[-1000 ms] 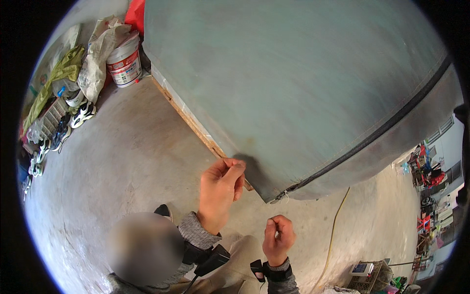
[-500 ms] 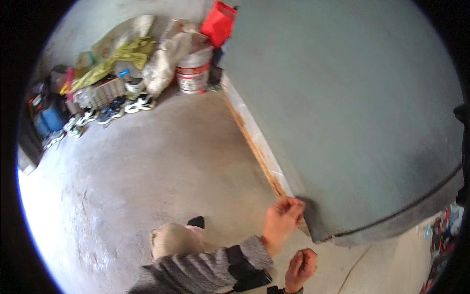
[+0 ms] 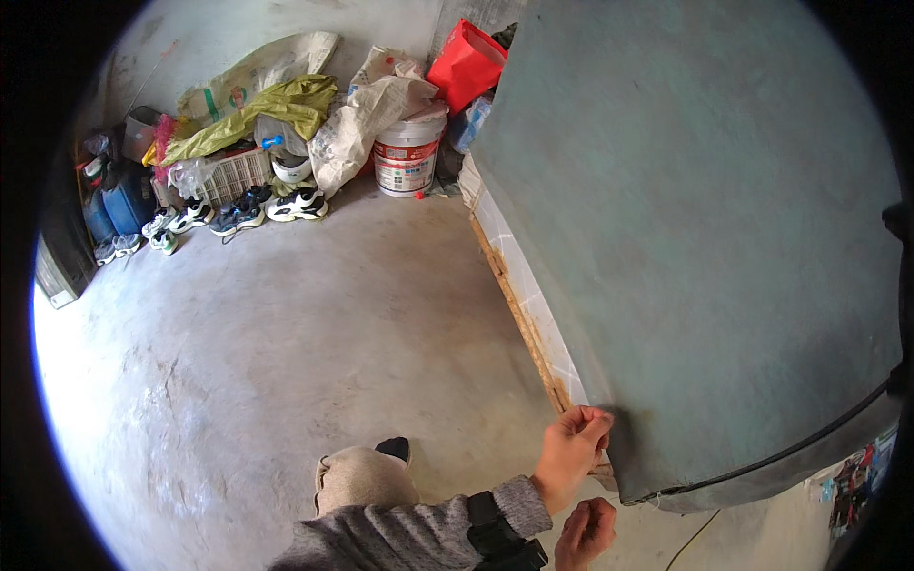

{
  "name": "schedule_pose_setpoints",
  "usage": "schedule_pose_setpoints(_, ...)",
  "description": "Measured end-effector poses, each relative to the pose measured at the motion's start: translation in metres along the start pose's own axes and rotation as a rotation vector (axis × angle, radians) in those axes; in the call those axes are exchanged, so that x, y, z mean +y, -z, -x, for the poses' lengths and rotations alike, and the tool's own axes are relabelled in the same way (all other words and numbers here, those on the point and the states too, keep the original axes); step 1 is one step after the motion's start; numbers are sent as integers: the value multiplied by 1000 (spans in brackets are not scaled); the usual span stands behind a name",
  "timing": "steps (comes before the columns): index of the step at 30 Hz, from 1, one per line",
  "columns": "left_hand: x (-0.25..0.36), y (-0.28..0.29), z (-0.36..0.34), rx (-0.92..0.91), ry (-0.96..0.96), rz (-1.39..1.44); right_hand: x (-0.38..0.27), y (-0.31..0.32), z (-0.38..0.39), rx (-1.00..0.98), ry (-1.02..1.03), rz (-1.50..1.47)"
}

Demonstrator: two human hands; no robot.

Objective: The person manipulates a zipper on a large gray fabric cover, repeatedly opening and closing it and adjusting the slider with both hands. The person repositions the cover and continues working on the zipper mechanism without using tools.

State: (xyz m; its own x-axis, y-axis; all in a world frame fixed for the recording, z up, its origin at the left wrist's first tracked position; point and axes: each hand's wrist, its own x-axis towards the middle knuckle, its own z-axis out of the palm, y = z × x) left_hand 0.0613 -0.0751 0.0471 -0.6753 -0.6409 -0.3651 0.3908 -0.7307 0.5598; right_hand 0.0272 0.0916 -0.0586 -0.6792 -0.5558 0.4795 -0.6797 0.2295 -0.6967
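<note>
A large grey-green covered slab (image 3: 705, 238), like a cushion or mattress, fills the right side, with a dark seam along its near edge. At its near left corner, my left hand (image 3: 571, 452) is closed in a pinch, thumb against forefinger, right beside the cover's edge. Anything between those fingertips is too small to make out. Just below it, my right hand (image 3: 585, 535) is closed with curled fingers, apart from the slab, and what it may hold is hidden. A grey sleeve with a black strap covers my left forearm.
Under the slab's left side runs a white panel with a wooden strip (image 3: 524, 324). Along the far wall stand a white bucket (image 3: 407, 157), a red bag (image 3: 466, 65), sacks (image 3: 257, 81), a crate (image 3: 236, 178), shoes (image 3: 297, 205) and a blue jug (image 3: 127, 205). A thin cord (image 3: 693, 540) lies on the floor.
The whole view has shifted, so the slab and far-wall items sit farther right and lower. My left hand stays pinched at the slab's corner; my right hand stays curled below it.
</note>
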Motion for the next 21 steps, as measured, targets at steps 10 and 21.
schedule_pose_setpoints(10,11,17,-29,16,86,13,14,-32,-7,-133,14,-10)
schedule_pose_setpoints(21,7,24,-72,151,17,-224,-8,-21,33,-359,-941,-320)
